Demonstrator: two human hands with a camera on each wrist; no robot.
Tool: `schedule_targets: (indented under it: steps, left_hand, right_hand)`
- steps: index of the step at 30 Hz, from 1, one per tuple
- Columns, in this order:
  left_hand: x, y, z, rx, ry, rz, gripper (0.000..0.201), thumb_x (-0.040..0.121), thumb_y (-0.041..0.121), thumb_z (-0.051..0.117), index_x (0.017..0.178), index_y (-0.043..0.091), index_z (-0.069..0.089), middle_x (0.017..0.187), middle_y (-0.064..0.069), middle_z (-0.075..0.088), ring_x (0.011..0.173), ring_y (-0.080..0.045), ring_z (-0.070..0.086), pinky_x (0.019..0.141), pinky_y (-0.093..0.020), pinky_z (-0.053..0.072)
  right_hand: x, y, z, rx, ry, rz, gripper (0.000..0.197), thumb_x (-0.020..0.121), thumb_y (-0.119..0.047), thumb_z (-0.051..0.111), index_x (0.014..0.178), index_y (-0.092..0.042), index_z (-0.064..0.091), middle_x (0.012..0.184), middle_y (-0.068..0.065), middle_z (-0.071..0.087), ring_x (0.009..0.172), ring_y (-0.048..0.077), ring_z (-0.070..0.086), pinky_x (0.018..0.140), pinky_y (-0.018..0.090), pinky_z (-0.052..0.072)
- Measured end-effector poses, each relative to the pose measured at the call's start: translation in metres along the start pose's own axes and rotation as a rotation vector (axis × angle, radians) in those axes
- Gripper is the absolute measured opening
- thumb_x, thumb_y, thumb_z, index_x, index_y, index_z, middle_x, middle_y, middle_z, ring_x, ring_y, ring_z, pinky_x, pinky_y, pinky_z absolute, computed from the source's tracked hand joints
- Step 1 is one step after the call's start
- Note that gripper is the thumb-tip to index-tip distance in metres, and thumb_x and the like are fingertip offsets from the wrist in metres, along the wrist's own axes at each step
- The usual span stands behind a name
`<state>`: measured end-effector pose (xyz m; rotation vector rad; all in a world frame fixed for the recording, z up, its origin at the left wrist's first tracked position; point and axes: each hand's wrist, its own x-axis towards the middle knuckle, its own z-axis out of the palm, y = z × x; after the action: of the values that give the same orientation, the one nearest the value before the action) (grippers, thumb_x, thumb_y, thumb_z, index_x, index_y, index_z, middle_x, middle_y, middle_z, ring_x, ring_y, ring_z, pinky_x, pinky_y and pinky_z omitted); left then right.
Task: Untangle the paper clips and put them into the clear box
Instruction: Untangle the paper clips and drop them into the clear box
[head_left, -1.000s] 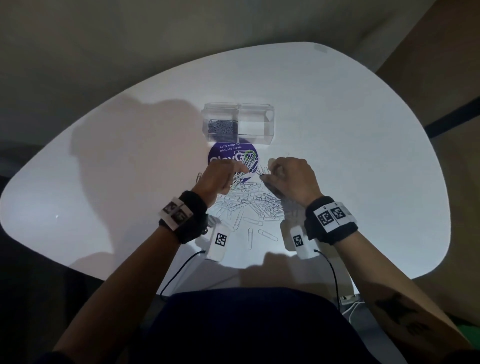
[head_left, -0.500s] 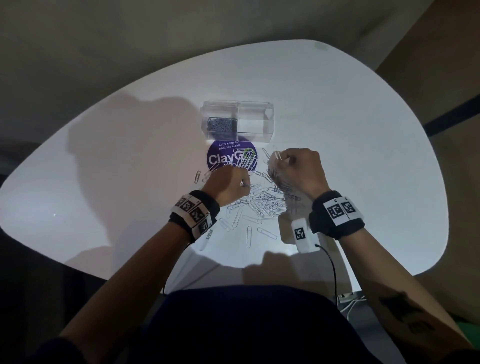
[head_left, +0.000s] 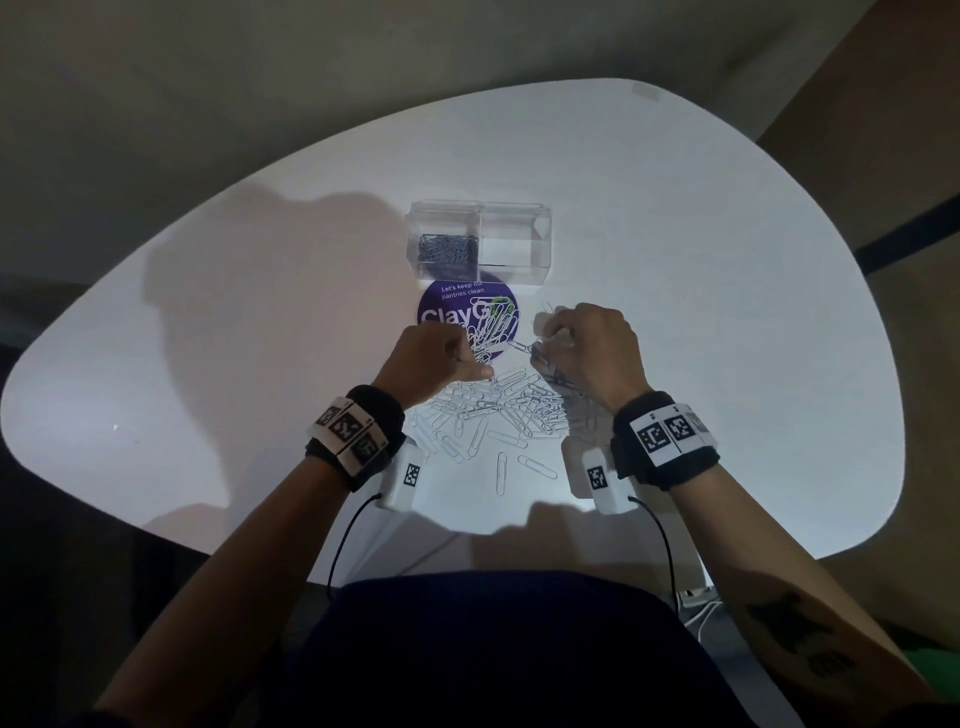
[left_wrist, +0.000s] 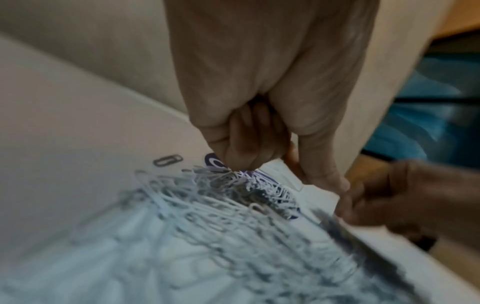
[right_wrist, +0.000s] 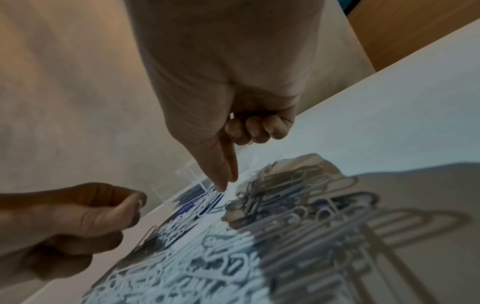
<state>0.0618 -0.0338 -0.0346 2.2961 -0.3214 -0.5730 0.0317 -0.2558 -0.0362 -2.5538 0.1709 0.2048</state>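
Head view: clips heaped just before the sticker, box just behind it; left hand curled, right hand clutching a hanging clump. Left wrist: fingers curled, grip unclear. Right wrist: fingers curled, thumb and forefinger pressed together

Probably an office: white table, "pantries clean" sticker.

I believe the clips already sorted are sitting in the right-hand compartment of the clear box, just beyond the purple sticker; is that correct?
Not quite. The head view shows the sorted paper clips in the left-hand compartment of the clear box; the right-hand one holds none that I can see. The box does sit just beyond the purple sticker.
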Motion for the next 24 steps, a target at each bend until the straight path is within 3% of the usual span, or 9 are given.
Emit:
schedule_targets:
  steps: [2,5,8,11,13,16,19,21,24]
  left_hand:
    - [0.002,0.003,-0.001,-0.121,-0.058,-0.07,0.042,0.082,0.029,0.074,0.071,-0.004,0.05,0.059,0.001,0.051,0.049,-0.004,0.043,0.052,-0.015,0.036]
    - [0.004,0.009,-0.002,-0.56,-0.2,-0.159,0.027,0.094,0.017,0.055,0.071,0.007,0.044,0.057,0.001,0.032,0.045,-0.01,0.024,0.04,-0.018,0.024]
    - [0.007,0.011,-0.005,-0.804,-0.274,-0.253,0.02,0.094,0.011,0.039,0.079,0.008,0.053,0.057,0.001,0.042,0.045,-0.011,0.022,0.042,-0.02,0.019]
    - [0.01,0.015,-0.003,-0.824,-0.281,-0.291,0.035,0.092,0.019,0.037,0.065,0.015,0.058,0.062,-0.004,0.044,0.046,-0.014,0.022,0.045,-0.022,0.018]
    - [0.013,0.019,-0.001,-0.726,-0.246,-0.287,0.045,0.097,0.025,0.04,0.056,0.018,0.055,0.06,-0.003,0.043,0.044,-0.013,0.025,0.044,-0.021,0.02]
    - [0.021,0.02,0.004,-0.439,-0.169,-0.18,0.033,0.099,0.019,0.041,0.076,0.007,0.061,0.058,0.004,0.045,0.044,-0.007,0.037,0.041,-0.018,0.028]
    - [0.026,0.018,0.017,0.027,-0.031,0.17,0.021,0.094,0.014,0.048,0.092,0.007,0.068,0.065,0.011,0.057,0.057,-0.004,0.053,0.055,-0.022,0.036]
    - [0.026,0.019,0.024,0.248,0.043,0.304,0.014,0.09,0.016,0.06,0.1,0.013,0.07,0.065,0.012,0.062,0.056,-0.005,0.056,0.057,-0.022,0.038]
    - [0.031,0.014,0.033,0.454,0.052,0.385,0.029,0.084,0.027,0.071,0.113,0.023,0.069,0.1,0.001,0.074,0.087,-0.018,0.069,0.077,-0.028,0.051]
  right_hand:
    - [-0.002,-0.002,0.003,-0.04,-0.031,0.005,0.018,0.077,-0.034,0.077,0.087,-0.02,0.074,0.085,-0.001,0.062,0.079,0.02,0.056,0.067,0.025,0.034]
    - [-0.007,-0.006,0.005,-0.165,-0.084,-0.016,0.014,0.083,-0.03,0.072,0.085,-0.016,0.073,0.087,0.001,0.06,0.083,0.025,0.059,0.066,0.028,0.038]
    - [-0.008,-0.008,0.007,-0.118,-0.091,-0.034,0.009,0.083,-0.019,0.067,0.082,-0.013,0.073,0.083,0.002,0.06,0.082,0.028,0.059,0.064,0.028,0.037]
    - [-0.006,-0.007,0.008,-0.024,-0.114,-0.007,0.01,0.081,-0.016,0.066,0.07,-0.014,0.068,0.076,-0.001,0.063,0.072,0.023,0.056,0.062,0.027,0.037]
    - [-0.006,-0.007,0.003,0.188,-0.114,0.038,0.02,0.084,-0.016,0.062,0.064,-0.015,0.061,0.069,-0.002,0.066,0.062,0.014,0.06,0.059,0.026,0.044]
    - [-0.007,-0.005,-0.005,0.588,-0.085,0.188,0.025,0.087,-0.011,0.063,0.064,-0.019,0.057,0.064,-0.005,0.064,0.053,0.0,0.056,0.059,0.018,0.05]
    - [-0.006,0.004,-0.012,0.923,-0.173,0.272,0.033,0.087,-0.004,0.063,0.058,-0.021,0.066,0.063,0.005,0.065,0.051,0.016,0.049,0.056,0.032,0.044]
    - [-0.007,0.009,-0.013,1.061,-0.225,0.304,0.028,0.089,0.001,0.061,0.068,-0.015,0.07,0.081,0.025,0.069,0.049,0.016,0.044,0.049,0.027,0.039]
    - [-0.007,0.014,-0.015,1.146,-0.249,0.301,0.007,0.089,0.0,0.064,0.09,0.004,0.07,0.102,0.035,0.065,0.056,0.015,0.048,0.056,0.024,0.047]
